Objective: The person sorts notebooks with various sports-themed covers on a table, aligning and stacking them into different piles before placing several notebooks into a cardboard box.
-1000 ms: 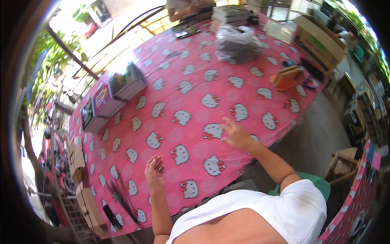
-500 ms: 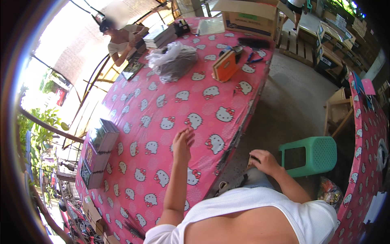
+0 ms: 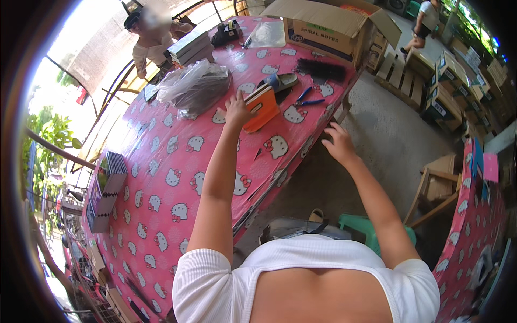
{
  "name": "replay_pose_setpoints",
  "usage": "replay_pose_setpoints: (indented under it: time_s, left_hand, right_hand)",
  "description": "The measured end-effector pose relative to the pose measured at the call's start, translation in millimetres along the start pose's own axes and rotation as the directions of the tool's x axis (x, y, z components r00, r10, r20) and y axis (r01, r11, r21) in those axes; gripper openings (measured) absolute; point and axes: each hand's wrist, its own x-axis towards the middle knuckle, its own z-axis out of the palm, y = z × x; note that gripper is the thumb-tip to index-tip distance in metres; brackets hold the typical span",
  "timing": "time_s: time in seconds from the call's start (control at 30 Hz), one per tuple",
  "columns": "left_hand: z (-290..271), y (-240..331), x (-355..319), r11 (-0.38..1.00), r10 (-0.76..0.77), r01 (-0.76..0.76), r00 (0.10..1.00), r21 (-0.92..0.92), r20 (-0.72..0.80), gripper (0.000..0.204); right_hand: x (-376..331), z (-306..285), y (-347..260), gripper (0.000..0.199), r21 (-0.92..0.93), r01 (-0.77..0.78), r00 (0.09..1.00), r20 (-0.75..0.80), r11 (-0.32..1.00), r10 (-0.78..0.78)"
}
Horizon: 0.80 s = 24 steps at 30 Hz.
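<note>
"Orange block [image 3: 262, 111] — where is it?"

"On the pink desk [image 3: 156, 183], toward the far right corner, in from the right edge. An open carton [image 3: 323, 35] stands at that corner; a filled plastic bag [image 3: 196, 89] sits near the block, to its left."

"And the hands?"

"Left hand [image 3: 237, 110] at the block's left side, fingers spread; I can't tell whether they touch it. Right hand [image 3: 340, 145] by the desk's right edge, fingers loosely apart, holding nothing visible."

"Advice for that reach?"

"I'd set thumb and fingers on opposite faces before squeezing — and avoid the blue pliers [image 3: 309, 101] to its right."
</note>
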Motion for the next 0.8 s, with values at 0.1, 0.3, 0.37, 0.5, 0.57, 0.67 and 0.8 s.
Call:
replay_pose_setpoints:
  time_s: [0.1,0.3,0.37,0.5,0.57,0.67,0.8]
  left_hand:
    - [32,-57,14,0.957,0.066,-0.125,0.973,-0.263,-0.221,0.042]
    - [5,-32,-105,0.864,-0.072,-0.018,0.985,-0.503,-0.159,0.036]
    - [16,-28,-132,0.848,-0.108,0.003,0.98,-0.53,-0.168,0.036]
    - [15,-2,-139,0.828,-0.186,0.061,0.968,-0.557,-0.171,0.042]
    - [21,16,-123,0.816,-0.177,0.049,0.97,-0.576,-0.168,0.044]
    - [25,30,-97,0.772,-0.115,0.053,0.992,-0.633,-0.057,0.046]
    - [12,30,-92,0.827,-0.061,0.068,0.998,-0.559,0.03,0.049]
  right_hand:
    - [79,36,2,0.042,-0.11,0.024,0.999,0.045,0.994,-0.019]
    - [148,67,68,0.044,-0.262,-0.009,0.979,0.196,0.965,0.062]
    - [165,70,92,0.041,-0.295,-0.039,0.919,0.365,0.955,0.15]
    - [200,65,60,0.047,-0.339,-0.177,0.967,0.114,0.924,0.227]
    - [224,72,38,0.05,-0.228,0.042,0.988,0.152,0.973,-0.007]
    - [245,117,29,0.05,-0.302,0.153,0.984,0.133,0.941,-0.117]
    - [250,136,40,0.037,-0.252,0.214,0.966,0.195,0.944,-0.167]
